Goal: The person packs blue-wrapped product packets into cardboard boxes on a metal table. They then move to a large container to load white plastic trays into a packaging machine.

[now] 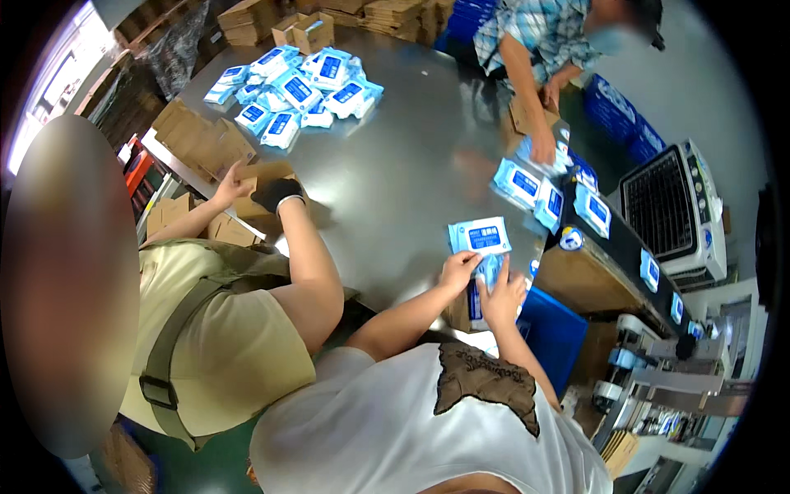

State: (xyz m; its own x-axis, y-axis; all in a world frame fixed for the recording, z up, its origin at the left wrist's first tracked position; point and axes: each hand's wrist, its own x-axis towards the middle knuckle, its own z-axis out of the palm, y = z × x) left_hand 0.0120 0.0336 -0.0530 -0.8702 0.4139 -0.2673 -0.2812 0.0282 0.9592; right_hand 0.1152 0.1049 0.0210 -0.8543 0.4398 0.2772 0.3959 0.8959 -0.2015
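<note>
A soft blue-and-white pack of wet wipes (480, 236) lies at the table's near right edge. My left hand (459, 272) pinches its lower left edge between thumb and fingers. Just below it is a second light-blue pack (490, 268), partly covered by my hands. My right hand (503, 298) grips this second pack, with its index finger stretched along the side. Under my hands sits a small cardboard box (457, 313) with a blue pack showing in it; most of the box is hidden by my hands.
A heap of wipes packs (298, 89) lies on the metal table (387, 165). At left, a co-worker's gloved hand (276, 193) is at a cardboard box. Across, another co-worker's hand (543, 146) touches packs. A conveyor (625, 262) carries packs at right, beside a blue crate (553, 333).
</note>
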